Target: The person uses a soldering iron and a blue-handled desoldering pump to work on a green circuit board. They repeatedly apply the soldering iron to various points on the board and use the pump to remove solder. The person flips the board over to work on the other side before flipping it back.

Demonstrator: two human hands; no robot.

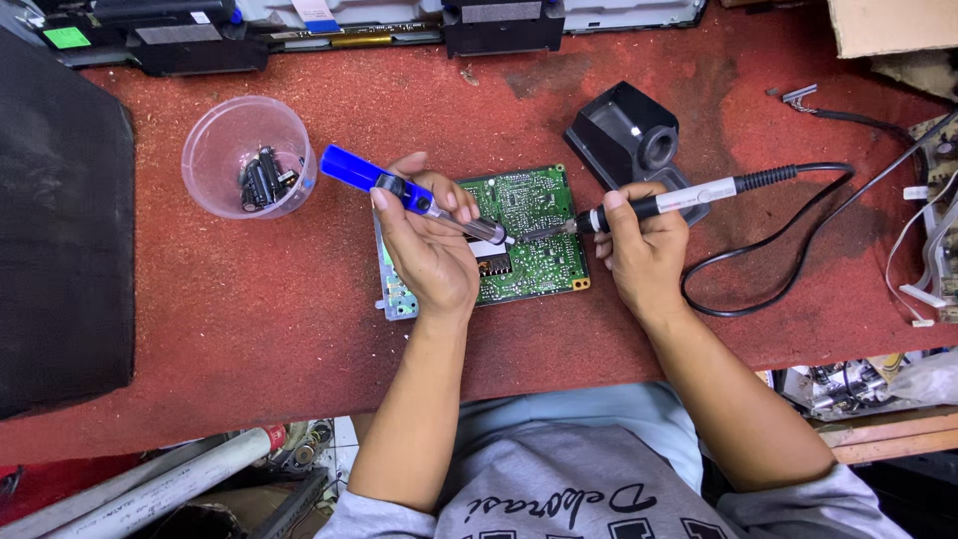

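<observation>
On red workbench (249,299), one green circuit board (534,235) lying flat, work on it under way — nothing visibly lifted off yet. Behind it, one black stand (629,135); off to the side, one clear cup (247,155) holding several small dark parts, too clustered to count. Left hand (429,250) clamped on blue solder sucker (399,190), right hand (644,250) closed around soldering iron (659,205) — both tips meeting over the board.

Circuit board (529,235) at the centre of the worktop (249,319)

A cup (249,157) holding capacitors (261,180) sat to its left; the iron stand (629,135) lay behind and right, cable (798,260) looping rightward.
</observation>
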